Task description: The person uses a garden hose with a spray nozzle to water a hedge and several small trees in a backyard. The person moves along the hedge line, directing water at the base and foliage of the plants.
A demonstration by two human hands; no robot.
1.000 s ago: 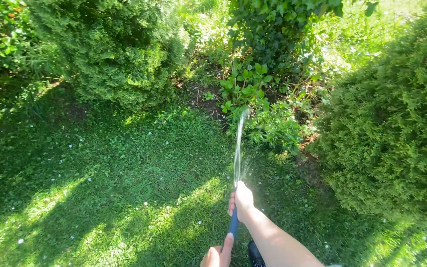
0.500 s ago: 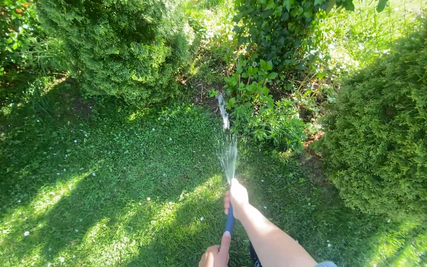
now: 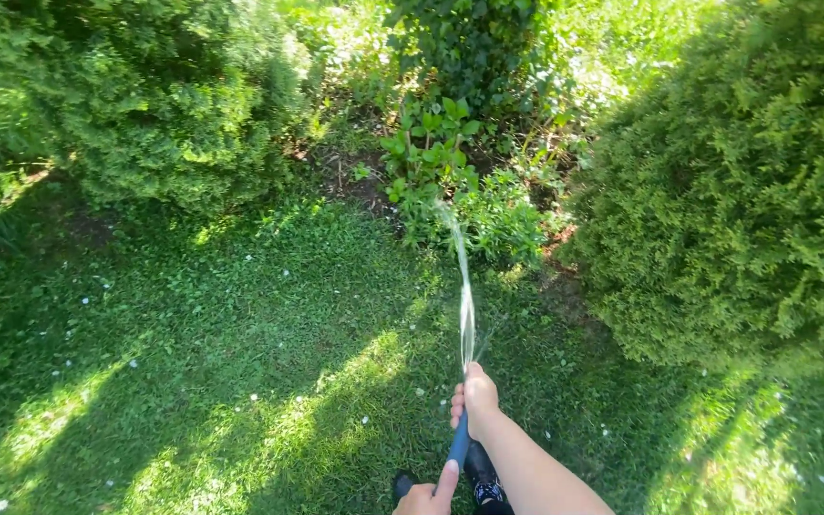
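Both hands grip a blue hose [image 3: 459, 446] near the bottom edge: right hand [image 3: 475, 401] wrapped around its far end, left hand [image 3: 423, 496] nearer. Water [image 3: 463, 286] arcs to the leafy plant [image 3: 431, 153] far ahead.

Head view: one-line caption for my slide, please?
Right hand and left hand grip a blue hose, jetting water over grass toward leafy plants.
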